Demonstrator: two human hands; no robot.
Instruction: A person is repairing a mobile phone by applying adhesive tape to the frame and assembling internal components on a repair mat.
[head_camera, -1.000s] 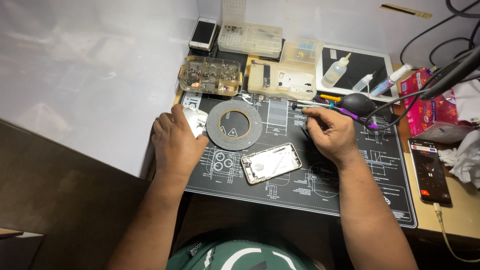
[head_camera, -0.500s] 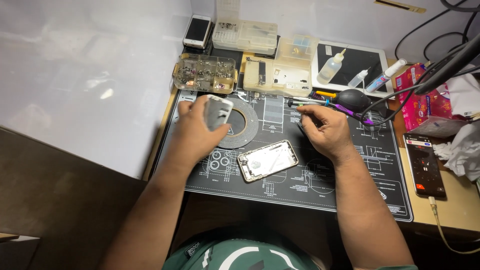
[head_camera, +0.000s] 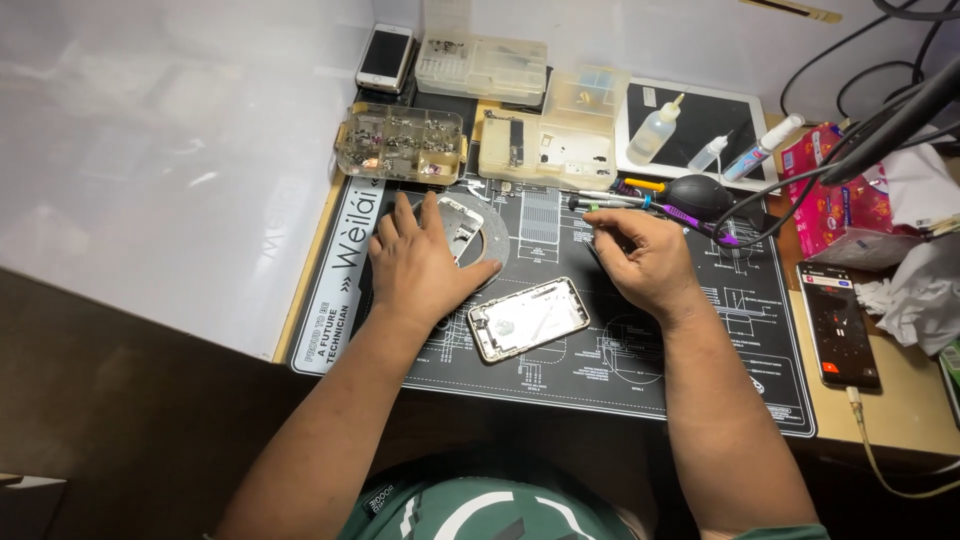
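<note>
Since before, left hand (head_camera: 425, 265) lies flat, open, on the small part (head_camera: 462, 222); right hand (head_camera: 645, 258) pinches a screwdriver (head_camera: 690, 215) near the phone (head_camera: 528, 318).

A white-topped workbench (head_camera: 150, 150) carries a black repair mat (head_camera: 620, 350), a plugged-in phone (head_camera: 838, 325) and parts boxes (head_camera: 400, 143).
</note>
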